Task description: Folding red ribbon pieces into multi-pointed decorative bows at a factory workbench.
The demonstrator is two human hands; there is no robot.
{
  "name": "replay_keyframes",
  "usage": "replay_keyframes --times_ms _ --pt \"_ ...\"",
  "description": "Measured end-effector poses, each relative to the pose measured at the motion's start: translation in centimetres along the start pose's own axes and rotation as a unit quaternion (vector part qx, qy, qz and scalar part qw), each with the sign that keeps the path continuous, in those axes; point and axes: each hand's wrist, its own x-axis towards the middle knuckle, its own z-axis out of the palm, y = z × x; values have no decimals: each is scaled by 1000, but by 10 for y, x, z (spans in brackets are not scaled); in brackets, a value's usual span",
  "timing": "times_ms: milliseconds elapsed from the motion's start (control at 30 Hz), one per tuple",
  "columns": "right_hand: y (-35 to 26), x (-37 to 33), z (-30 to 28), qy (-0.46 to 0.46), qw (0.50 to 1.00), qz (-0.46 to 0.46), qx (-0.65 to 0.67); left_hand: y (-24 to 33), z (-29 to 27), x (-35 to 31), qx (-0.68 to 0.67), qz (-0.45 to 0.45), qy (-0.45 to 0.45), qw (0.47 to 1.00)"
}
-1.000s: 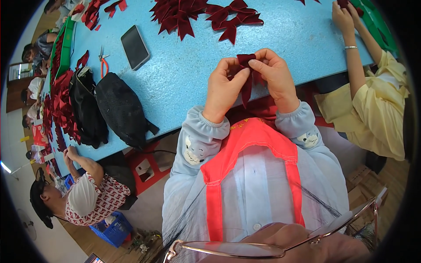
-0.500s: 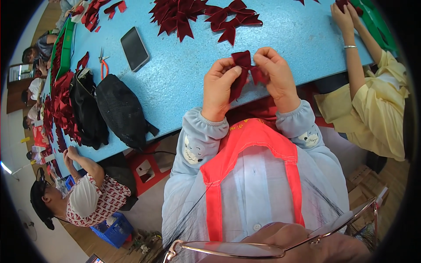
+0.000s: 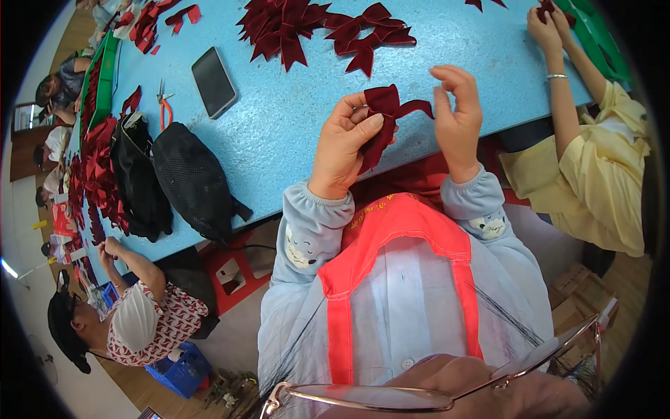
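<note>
A dark red velvet bow (image 3: 380, 129) is pinched between the thumb and fingers of my left hand (image 3: 342, 136), just above the near edge of the table. From its middle a narrow strip of the same ribbon (image 3: 417, 105) arcs out to the right. My right hand (image 3: 458, 115) is open beside the tip of that strip, thumb and index finger apart, with nothing visible between them. Beyond my hands lie a pile of finished-looking dark red bows (image 3: 283, 28) and a few more bows (image 3: 370, 38) to its right.
On the blue table (image 3: 279, 126) are a phone (image 3: 214, 82), red-handled pliers (image 3: 165, 105) and black bags (image 3: 192, 178). Ribbon pieces (image 3: 101, 167) and a green tray (image 3: 106, 77) line the left. Co-workers sit at left and right; another green tray (image 3: 597, 38) is at far right.
My right hand has let go of the ribbon, opened and moved slightly right and up. The narrow strip now extends free from the bow. My left hand keeps its hold, shifted slightly left.
</note>
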Motion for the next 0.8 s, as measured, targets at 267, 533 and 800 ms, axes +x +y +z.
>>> replay_keyframes --times_ms 267,533,800 --pt "-10 -1 -10 -157 935 187 255 4 6 2 154 70 -15 986" --pt "-8 -3 4 -130 886 276 348 3 14 2 196 99 57 974" --pt "1 -9 15 -17 845 336 415 -13 5 -2 96 30 73 992"
